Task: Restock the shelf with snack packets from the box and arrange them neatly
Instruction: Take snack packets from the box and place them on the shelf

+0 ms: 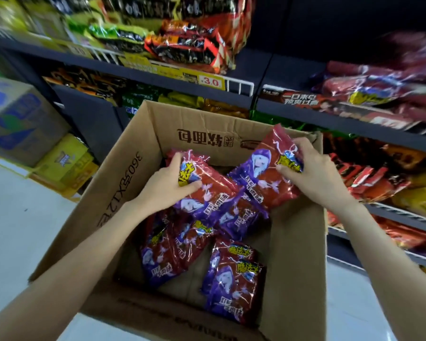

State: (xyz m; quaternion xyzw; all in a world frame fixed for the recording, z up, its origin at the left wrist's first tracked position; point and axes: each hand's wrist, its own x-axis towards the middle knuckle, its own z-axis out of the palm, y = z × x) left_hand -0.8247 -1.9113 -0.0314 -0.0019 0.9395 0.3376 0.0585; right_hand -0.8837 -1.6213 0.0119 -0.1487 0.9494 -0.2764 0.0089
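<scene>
An open cardboard box (123,183) stands on the floor in front of the shelves. Inside lie several red-and-purple snack packets (234,279). My left hand (167,185) grips one packet (207,190) at its top end, over the box's far left. My right hand (315,173) grips another packet (261,173) by its upper corner and holds it tilted above the box's far right. More packets of the same red kind sit on the upper right shelf (379,94), blurred.
Dark metal shelves (244,70) with wire fronts hold green, red and black packets above and right of the box. A yellow price tag (212,82) reads 3.0. Stacked cartons (17,119) and a yellow box (64,161) stand on the pale floor at left.
</scene>
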